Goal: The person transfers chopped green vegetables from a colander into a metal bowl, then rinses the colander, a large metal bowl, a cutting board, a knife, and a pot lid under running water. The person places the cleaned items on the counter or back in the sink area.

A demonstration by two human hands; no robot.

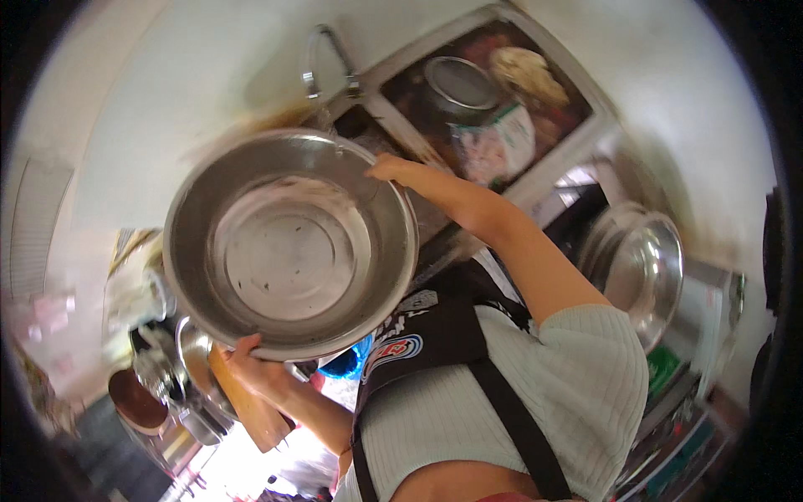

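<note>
A large stainless steel basin (285, 251) is held over the sink's edge, its inside facing me. My right hand (390, 169) grips its upper right rim. My left hand (254, 370) grips the bottom rim, with fingertips over the edge. Several small dark specks lie inside the basin; whether it holds water is hard to tell. Behind its top edge a curved chrome faucet (335, 53) stands, and a thin stream of water seems to fall towards the rim.
The sink (401, 125) holds a round metal bowl or strainer (463, 83), a plastic bag (499, 144) and a pale, blurred lump (528, 75). Stacked metal bowls (646, 270) stand at right. Lower left are a wooden board (251, 414), another metal bowl (191, 342) and a brown bowl (138, 401).
</note>
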